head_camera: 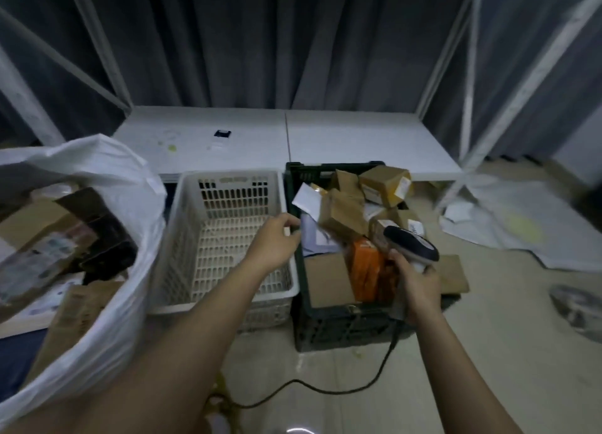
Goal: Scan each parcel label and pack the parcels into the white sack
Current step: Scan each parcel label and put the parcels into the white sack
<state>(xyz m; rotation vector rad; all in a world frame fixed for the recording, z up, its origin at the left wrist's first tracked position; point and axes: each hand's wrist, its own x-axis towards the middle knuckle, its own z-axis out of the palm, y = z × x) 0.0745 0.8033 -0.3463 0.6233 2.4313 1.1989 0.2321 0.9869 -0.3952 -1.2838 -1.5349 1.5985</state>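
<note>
Right hand (pixel 415 287) grip holds the scanner (pixel 412 246).

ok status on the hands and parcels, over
Right hand grips scanner. Left hand grips dark crate rim. Parcels remain in crate. White sack part full.

A white sack (pixel 107 238) holds brown cardboard parcels and one black box (pixel 107 235). Beside it stands a cream-white slatted crate (pixel 224 235). Next to that, a dark green, nearly black crate (pixel 342 329) holds brown cardboard boxes (pixel 384 184), white labels, a white envelope (pixel 306 199) and an orange packet (pixel 365 267). The scanner (pixel 412 244) is black and grey with a black cable (pixel 309 388). Dark grey curtains (pixel 277 42) hang behind white shelving (pixel 325 140).
</note>
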